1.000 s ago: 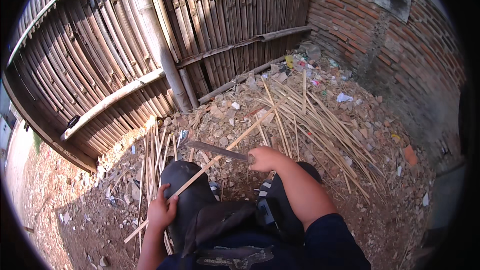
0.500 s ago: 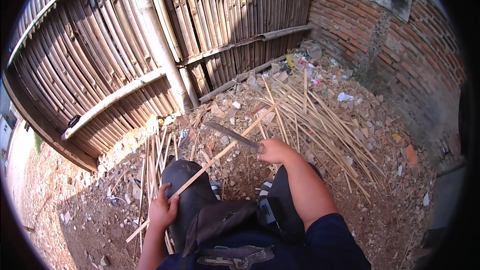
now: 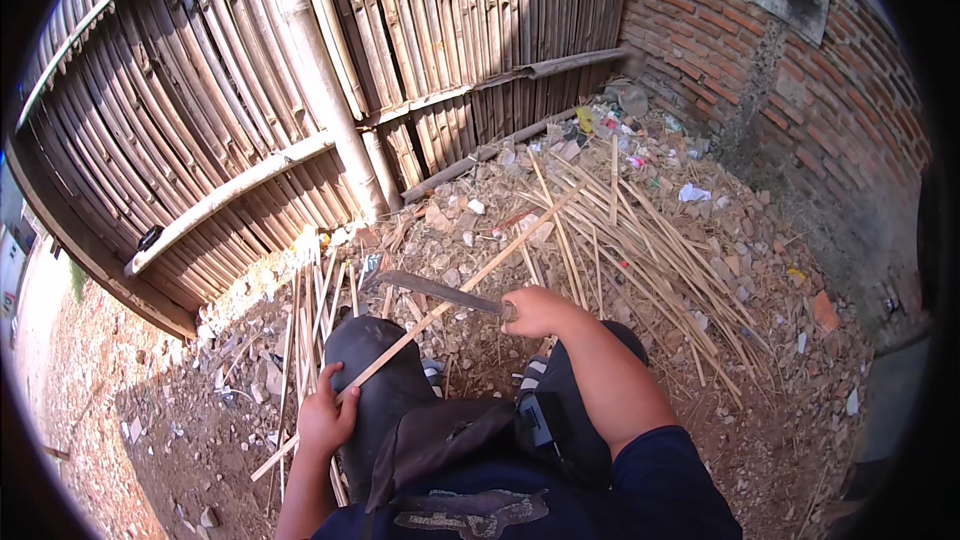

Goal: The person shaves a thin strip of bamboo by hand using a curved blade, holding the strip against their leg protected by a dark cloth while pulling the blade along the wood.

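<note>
Resting by my left knee, my left hand grips a long pale bamboo strip near its lower end. The strip slants up and to the right, away from me, across my left thigh. My right hand is closed round the handle of a machete, out in front of my right knee. Its dark blade points left and crosses the strip at about mid-length; whether blade and strip touch is hard to make out. The fingers of my right hand hide most of the handle.
Many loose bamboo strips lie in a pile on the rubble ahead to the right. More strips lie beside my left leg. A bamboo fence stands ahead, meeting a brick wall on the right. Litter and stones cover the ground.
My right hand and the machete have shifted a little to the left and slightly nearer to me along the strip. My left hand and the strip have hardly moved.
</note>
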A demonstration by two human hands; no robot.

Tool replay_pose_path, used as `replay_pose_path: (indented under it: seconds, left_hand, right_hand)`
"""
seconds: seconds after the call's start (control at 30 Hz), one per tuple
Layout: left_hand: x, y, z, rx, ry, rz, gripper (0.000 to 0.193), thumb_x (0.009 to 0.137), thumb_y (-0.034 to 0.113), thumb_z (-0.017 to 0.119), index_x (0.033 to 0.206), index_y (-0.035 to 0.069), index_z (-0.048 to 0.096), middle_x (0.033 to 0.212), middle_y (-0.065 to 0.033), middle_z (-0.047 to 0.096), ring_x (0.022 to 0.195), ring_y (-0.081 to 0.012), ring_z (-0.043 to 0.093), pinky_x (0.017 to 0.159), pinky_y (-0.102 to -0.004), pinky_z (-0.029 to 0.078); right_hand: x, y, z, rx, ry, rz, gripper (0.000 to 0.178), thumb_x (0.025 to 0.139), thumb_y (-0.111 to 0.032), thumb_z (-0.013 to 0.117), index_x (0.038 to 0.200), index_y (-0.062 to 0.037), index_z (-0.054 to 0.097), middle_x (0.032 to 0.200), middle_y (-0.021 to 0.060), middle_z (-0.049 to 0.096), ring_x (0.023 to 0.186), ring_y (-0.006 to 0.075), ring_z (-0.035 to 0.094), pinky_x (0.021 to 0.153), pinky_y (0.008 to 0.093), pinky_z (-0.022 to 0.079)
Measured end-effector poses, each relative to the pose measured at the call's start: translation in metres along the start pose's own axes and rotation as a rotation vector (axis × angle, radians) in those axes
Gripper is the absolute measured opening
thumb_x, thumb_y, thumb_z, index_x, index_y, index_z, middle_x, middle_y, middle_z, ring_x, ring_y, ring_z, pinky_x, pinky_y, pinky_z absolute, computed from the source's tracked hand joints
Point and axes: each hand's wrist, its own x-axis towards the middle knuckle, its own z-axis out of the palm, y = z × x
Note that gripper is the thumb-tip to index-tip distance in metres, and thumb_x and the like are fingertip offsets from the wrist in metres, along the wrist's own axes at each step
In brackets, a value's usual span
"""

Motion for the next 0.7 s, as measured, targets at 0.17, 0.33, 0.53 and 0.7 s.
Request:
replay_pose_path:
  seconds: [0.17, 0.33, 0.53, 0.7]
  left_hand:
    - [0.001, 0.003, -0.001, 0.005, -0.014, -0.011, 0.052, 0.095, 0.032, 0.066, 0.139, 0.009, 0.051, 0.057, -0.0111, 0.059, 0.054, -0.0352, 0.062, 0.055, -0.0476, 0.046]
    - [0.000, -0.001, 0.001, -0.004, -0.009, -0.014, 0.053, 0.095, 0.032, 0.066, 0.140, 0.009, 0.050, 0.056, -0.0107, 0.058, 0.054, -0.0352, 0.062, 0.054, -0.0480, 0.046]
    - [0.000, 0.001, 0.001, -0.003, -0.007, -0.016, 0.052, 0.095, 0.032, 0.066, 0.140, 0.009, 0.051, 0.056, -0.0109, 0.059, 0.054, -0.0353, 0.062, 0.054, -0.0481, 0.046]
    - [0.001, 0.002, 0.000, 0.005, -0.005, -0.003, 0.052, 0.095, 0.033, 0.065, 0.140, 0.011, 0.051, 0.056, -0.0110, 0.059, 0.054, -0.0352, 0.062, 0.054, -0.0482, 0.046]
  right_hand:
    - [0.001, 0.006, 0.005, 0.010, 0.030, -0.037, 0.055, 0.081, -0.041, 0.078, 0.120, -0.0043, 0.068, 0.105, 0.0243, 0.071, 0.103, 0.0413, 0.067, 0.089, 0.0472, 0.053]
    - [-0.003, -0.002, -0.001, 0.021, 0.011, -0.010, 0.055, 0.080, -0.038, 0.080, 0.123, -0.0050, 0.068, 0.110, 0.0241, 0.071, 0.106, 0.0404, 0.067, 0.090, 0.0466, 0.054]
    - [-0.003, -0.001, -0.001, 0.025, 0.028, -0.007, 0.047, 0.080, -0.038, 0.080, 0.114, -0.0075, 0.069, 0.102, 0.0205, 0.072, 0.100, 0.0392, 0.069, 0.087, 0.0471, 0.054]
    - [-0.005, -0.003, -0.003, 0.059, 0.017, -0.011, 0.043, 0.080, -0.037, 0.080, 0.109, -0.0075, 0.070, 0.098, 0.0196, 0.072, 0.097, 0.0388, 0.069, 0.085, 0.0470, 0.054]
